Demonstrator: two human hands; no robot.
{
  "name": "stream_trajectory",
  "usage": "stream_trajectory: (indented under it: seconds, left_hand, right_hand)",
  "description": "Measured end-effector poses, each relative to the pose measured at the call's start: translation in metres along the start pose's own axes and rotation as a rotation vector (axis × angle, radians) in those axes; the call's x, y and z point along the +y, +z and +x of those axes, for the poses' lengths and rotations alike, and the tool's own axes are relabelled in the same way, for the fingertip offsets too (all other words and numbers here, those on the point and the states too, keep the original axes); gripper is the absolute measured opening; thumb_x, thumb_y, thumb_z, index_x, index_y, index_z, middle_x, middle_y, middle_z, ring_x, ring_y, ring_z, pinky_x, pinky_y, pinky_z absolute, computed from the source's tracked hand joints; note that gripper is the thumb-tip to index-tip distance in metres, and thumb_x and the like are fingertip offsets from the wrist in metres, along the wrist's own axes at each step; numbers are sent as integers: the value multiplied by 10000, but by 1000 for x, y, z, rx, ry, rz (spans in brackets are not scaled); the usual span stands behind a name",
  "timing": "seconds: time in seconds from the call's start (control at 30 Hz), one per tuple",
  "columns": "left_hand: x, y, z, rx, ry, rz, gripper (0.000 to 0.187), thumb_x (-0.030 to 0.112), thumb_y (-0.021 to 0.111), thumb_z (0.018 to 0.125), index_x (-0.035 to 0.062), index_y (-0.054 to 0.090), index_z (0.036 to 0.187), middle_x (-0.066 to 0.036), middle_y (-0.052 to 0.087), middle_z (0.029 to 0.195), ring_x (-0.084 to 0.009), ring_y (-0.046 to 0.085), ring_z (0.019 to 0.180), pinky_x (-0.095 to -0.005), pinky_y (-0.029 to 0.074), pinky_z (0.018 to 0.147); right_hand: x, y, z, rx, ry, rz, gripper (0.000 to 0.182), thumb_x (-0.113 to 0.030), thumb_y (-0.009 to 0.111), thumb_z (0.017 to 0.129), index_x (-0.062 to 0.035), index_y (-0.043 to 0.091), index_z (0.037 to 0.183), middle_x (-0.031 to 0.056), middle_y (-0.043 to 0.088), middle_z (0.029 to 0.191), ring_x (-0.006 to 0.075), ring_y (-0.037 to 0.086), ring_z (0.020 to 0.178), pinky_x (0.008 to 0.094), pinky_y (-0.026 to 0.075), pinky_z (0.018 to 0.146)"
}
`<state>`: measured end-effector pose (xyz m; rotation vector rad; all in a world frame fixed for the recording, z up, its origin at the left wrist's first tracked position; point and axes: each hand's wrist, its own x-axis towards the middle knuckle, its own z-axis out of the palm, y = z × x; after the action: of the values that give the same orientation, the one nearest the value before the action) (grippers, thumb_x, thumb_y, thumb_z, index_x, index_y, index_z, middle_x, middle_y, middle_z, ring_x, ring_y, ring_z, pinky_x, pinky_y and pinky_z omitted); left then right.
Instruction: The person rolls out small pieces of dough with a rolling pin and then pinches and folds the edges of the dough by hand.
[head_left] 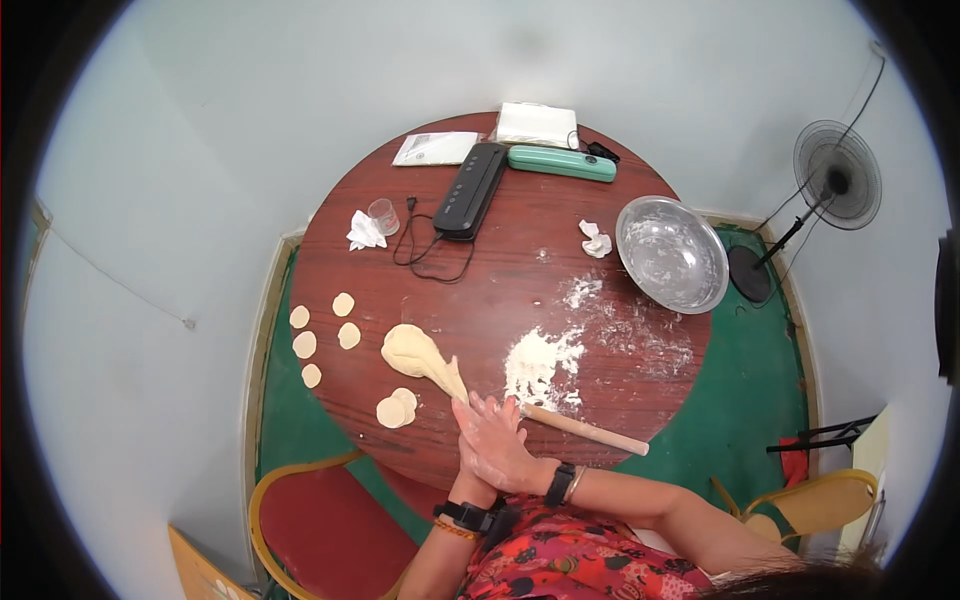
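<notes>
My right hand (503, 452) lies across my left hand (468, 462) at the table's near edge, palms pressed together. Its fingers are stretched out and slightly apart. Most of my left hand is covered, so its grip cannot be made out, and anything between the palms is hidden. A lump of pale dough (413, 352) tapers to a thin tail that reaches my fingertips. Left of my hands, a few flat dough rounds (391, 412) overlap. Just right of my fingers lies a wooden rolling pin (590, 431), with scattered white flour (540, 368) behind it.
Several dough rounds (304, 344) lie at the left of the round table (480, 300). Farther back are a black corded appliance (473, 192), a green case (562, 163), a plastic cup (383, 216) and a metal bowl (672, 254). A chair (330, 530) stands at the lower left.
</notes>
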<state>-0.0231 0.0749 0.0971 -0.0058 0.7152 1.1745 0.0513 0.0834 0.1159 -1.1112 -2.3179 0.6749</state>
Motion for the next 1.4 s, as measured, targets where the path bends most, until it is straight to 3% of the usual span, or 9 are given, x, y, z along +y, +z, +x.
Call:
stream_trajectory:
  seconds: [0.03,0.17,0.4,0.53,0.67,0.77,0.87,1.03,1.4]
  left_hand:
    - [-3,-4,3,-36,-18,-3,785,638,258,978,76,234,1525,-90,279,1572,-284,274,1437,-421,219,1178]
    - [-5,3,6,-265,-38,-26,776,623,232,995,63,223,1532,-75,250,1587,-262,261,1446,-402,165,1201]
    - [-4,19,-14,-172,65,-13,709,563,265,1007,81,238,1526,-99,276,1571,-269,271,1439,-422,207,1185]
    - [-11,36,-11,-256,147,16,718,569,265,1005,88,206,1534,-99,254,1578,-265,255,1446,-431,202,1186]
    - [-5,28,-12,-267,82,-92,804,641,228,986,92,102,1559,-71,166,1615,-243,187,1474,-443,139,1207]
    - [-15,32,-14,-192,218,7,766,622,190,995,111,112,1560,-81,162,1616,-242,178,1478,-437,135,1210]
    - [-21,43,-10,-245,304,98,731,604,153,1004,125,152,1556,-106,179,1610,-244,184,1478,-436,148,1206]
    - [-12,22,-8,-310,-47,-199,783,665,164,974,105,289,1506,-159,284,1564,-311,288,1432,-488,232,1169]
    - [-10,26,-1,-166,15,-195,735,632,216,989,97,349,1476,-172,344,1531,-335,351,1390,-500,273,1150]
  right_hand:
    - [-3,-17,18,-198,216,-63,696,-324,440,946,76,228,1475,286,285,1503,493,249,1387,580,206,1115]
    - [39,-13,6,207,86,171,734,-343,436,965,47,136,1510,328,238,1509,509,209,1406,619,215,1081]
    - [-10,-25,-5,-184,158,-146,680,-299,426,962,57,187,1490,300,273,1492,517,190,1403,592,235,1089]
    - [36,-19,-2,213,78,227,707,-315,403,974,47,121,1512,278,166,1554,504,131,1430,581,162,1138]
    - [22,-17,-19,-37,314,102,740,-337,454,932,41,175,1504,273,178,1554,505,133,1430,616,173,1114]
    - [9,-11,-31,112,-9,101,724,-317,447,935,48,180,1500,271,181,1554,495,129,1436,615,177,1110]
    - [28,-1,0,88,296,149,715,-306,438,942,32,164,1510,269,165,1557,484,111,1445,612,160,1121]
    - [27,-48,-4,360,315,984,632,-419,156,1069,15,105,1525,190,174,1568,270,157,1461,382,122,1192]
    - [30,-66,-51,243,79,340,518,-244,665,895,-40,489,1338,165,504,1243,322,471,1185,414,381,1022]
